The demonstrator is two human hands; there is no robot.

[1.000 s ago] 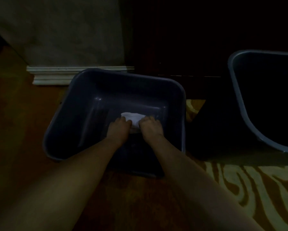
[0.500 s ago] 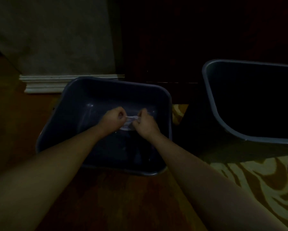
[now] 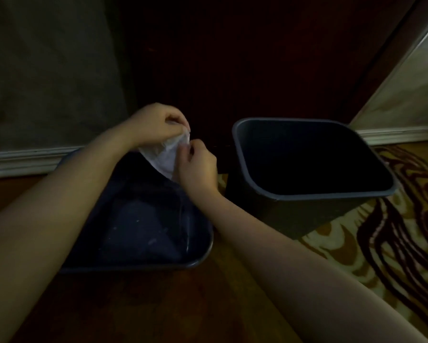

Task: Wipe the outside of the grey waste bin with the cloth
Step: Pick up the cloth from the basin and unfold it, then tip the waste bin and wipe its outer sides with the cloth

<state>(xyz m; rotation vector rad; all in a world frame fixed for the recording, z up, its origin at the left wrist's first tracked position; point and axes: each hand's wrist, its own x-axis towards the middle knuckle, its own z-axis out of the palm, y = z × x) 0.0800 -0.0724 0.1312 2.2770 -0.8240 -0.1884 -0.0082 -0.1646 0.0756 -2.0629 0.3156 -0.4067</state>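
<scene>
Both hands held a white cloth (image 3: 164, 154) above a dark basin (image 3: 198, 258); the left hand (image 3: 156, 123) and right hand (image 3: 198, 167) pinched its upper edge in their fingers. The grey waste bin (image 3: 304, 214) stood upright on the patterned rug (image 3: 393, 243), just right of the basin.

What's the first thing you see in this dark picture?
The white cloth stands out most, held up between the left hand and right hand above a dark basin on the floor. To the right stands the grey waste bin, upright and open, partly on a patterned rug.
</scene>
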